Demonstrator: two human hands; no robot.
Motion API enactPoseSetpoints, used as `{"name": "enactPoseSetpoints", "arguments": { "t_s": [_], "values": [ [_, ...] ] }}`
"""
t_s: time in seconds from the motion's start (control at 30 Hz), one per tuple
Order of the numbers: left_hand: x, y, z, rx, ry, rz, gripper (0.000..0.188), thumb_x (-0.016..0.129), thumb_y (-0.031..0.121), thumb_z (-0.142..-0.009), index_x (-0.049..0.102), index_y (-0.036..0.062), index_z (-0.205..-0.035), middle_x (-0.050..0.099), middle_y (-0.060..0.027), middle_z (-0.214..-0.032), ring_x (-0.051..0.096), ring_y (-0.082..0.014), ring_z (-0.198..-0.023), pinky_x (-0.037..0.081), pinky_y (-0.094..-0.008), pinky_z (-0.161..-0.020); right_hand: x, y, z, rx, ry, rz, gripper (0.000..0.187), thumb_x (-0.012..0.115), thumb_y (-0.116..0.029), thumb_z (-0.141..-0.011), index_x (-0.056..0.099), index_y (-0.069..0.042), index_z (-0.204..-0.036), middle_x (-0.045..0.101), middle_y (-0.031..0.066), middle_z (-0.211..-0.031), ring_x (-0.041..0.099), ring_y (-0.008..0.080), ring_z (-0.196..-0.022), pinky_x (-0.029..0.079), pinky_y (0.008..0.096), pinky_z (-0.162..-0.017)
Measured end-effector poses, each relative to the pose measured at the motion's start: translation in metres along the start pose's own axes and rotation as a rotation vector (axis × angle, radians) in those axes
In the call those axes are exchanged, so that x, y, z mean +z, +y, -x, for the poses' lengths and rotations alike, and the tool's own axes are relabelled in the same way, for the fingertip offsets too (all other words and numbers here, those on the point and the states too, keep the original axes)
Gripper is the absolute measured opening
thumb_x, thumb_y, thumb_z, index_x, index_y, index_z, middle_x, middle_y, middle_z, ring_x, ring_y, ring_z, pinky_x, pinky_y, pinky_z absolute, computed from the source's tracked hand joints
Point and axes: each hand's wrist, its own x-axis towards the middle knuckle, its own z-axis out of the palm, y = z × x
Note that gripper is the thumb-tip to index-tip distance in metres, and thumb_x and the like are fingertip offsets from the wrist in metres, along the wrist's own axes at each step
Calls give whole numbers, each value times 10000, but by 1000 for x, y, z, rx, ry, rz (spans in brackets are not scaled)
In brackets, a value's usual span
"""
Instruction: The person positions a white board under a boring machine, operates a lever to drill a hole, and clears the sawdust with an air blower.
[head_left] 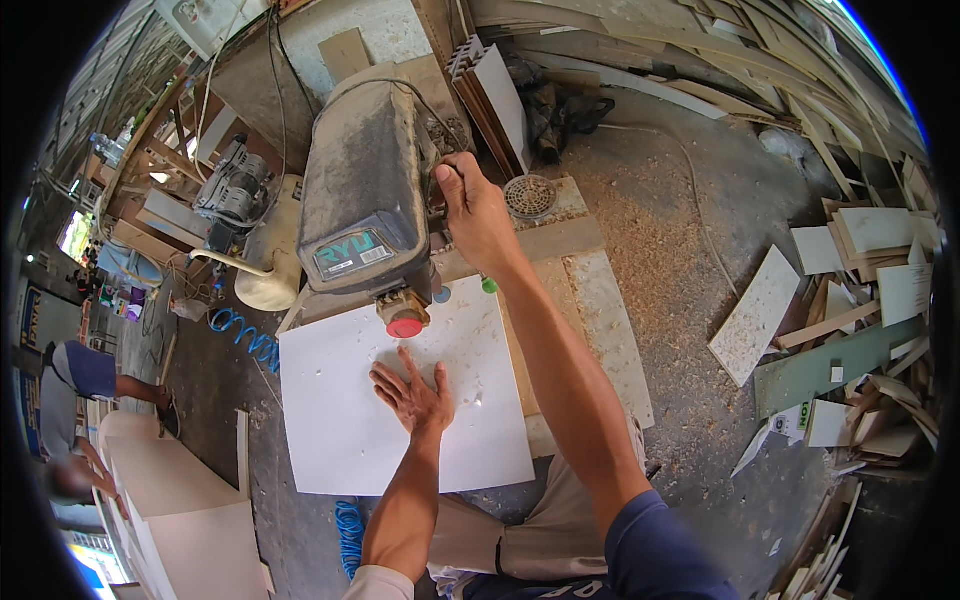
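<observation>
In front of me stands a bench drill press (360, 185) with a dark, dust-covered housing. A red round part (405, 328) shows at the low front of its head. Under it lies a large white panel (330, 430) with small bits of shavings on it. My left hand (412, 395) rests on the panel with its fingers spread, just on the near side of the red part. At the right side of the machine, my right hand (472, 205) is closed around the feed handle, most of which its fingers hide. The drill bit's tip is hidden by the head.
Wood offcuts (860, 310) are heaped at the right, with sawdust (640, 240) over the floor. An air compressor (240, 190) stands at the left, near a blue coiled hose (243, 338). Another person (80, 400) bends over large pale boards (190, 500) at the far left.
</observation>
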Motion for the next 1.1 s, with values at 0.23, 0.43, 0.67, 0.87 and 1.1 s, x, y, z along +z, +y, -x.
{"name": "enactPoseSetpoints", "arguments": {
  "t_s": [0.23, 0.43, 0.67, 0.87, 1.1],
  "values": [
    [0, 0, 0, -5, -10, -7, 865, 284, 703, -1017, 37, 190, -1667, -58, -345, -1665, -62, -505, -1553, -16, -573, -1260, 2, 2, 0, -14, 17, -21, 284, 504, -282, -1099, 559, -8, -1151, 598, 211, -722, 574, 335, -642, 461, 424, -636],
    [1, 1, 0, -11, -11, -20, 864, 274, 709, -1015, 32, 196, -1667, -64, -338, -1668, -67, -498, -1555, -24, -567, -1261, 1, 2, 2, -9, 20, -34, 281, 508, -280, -1098, 560, -8, -1142, 588, 199, -711, 562, 316, -640, 459, 417, -632],
    [4, -1, -1, -10, -1, -25, 861, 263, 710, -1016, 37, 195, -1667, -60, -337, -1669, -66, -491, -1557, -24, -566, -1261, 1, -1, 2, -11, 19, -20, 279, 505, -283, -1098, 553, -10, -1123, 580, 196, -711, 549, 307, -632, 453, 412, -629],
    [2, 0, -1, -9, -1, -34, 863, 258, 713, -1016, 40, 190, -1667, -57, -340, -1667, -64, -494, -1556, -25, -567, -1261, 2, 2, 2, -18, 29, -15, 282, 502, -291, -1099, 554, -15, -1125, 584, 196, -716, 546, 304, -643, 456, 415, -642],
    [3, -1, -1, -5, 5, -19, 866, 266, 710, -1015, 48, 183, -1667, -54, -346, -1665, -60, -500, -1555, -22, -573, -1258, 0, -5, 4, 29, 6, -24, 291, 496, -299, -1101, 553, -15, -1131, 589, 194, -725, 552, 310, -655, 459, 417, -652]
  ]
}}
